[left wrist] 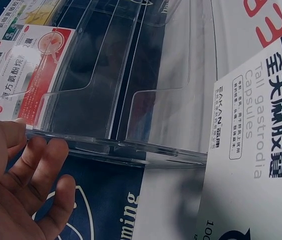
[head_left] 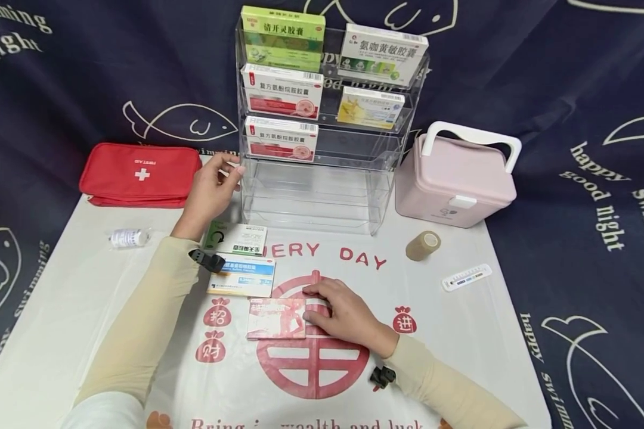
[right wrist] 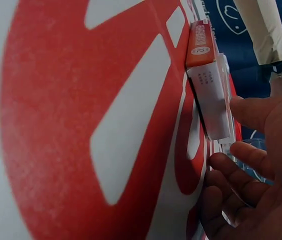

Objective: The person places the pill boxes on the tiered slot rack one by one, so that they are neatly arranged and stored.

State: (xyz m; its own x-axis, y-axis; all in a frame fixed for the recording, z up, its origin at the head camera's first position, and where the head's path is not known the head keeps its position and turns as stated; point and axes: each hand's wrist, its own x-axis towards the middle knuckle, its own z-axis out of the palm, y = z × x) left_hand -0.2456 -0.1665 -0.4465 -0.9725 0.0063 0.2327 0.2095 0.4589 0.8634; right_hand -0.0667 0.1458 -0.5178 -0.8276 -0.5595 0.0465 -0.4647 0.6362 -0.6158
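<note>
The pink box [head_left: 273, 322] is lying just left of the right hand [head_left: 349, 310], its thumb and fingers apart; whether the left hand [head_left: 213, 183] is gripping the rack [head_left: 313, 193], I cannot tell.

White table [head_left: 461, 333] with rack [head_left: 311, 196], medicine boxes [head_left: 273, 325]

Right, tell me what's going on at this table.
A person is working at a white-topped table with a clear plastic display rack. Their right grip is at the right end of a pink-and-white medicine box lying flat. Their left grip is at the rack's left edge; whether it holds the rack I can't tell. A Tall gastrodia Capsules box and a blue-and-white medicine box also lie on the table, while five boxes sit in the rack's upper tiers.
</note>
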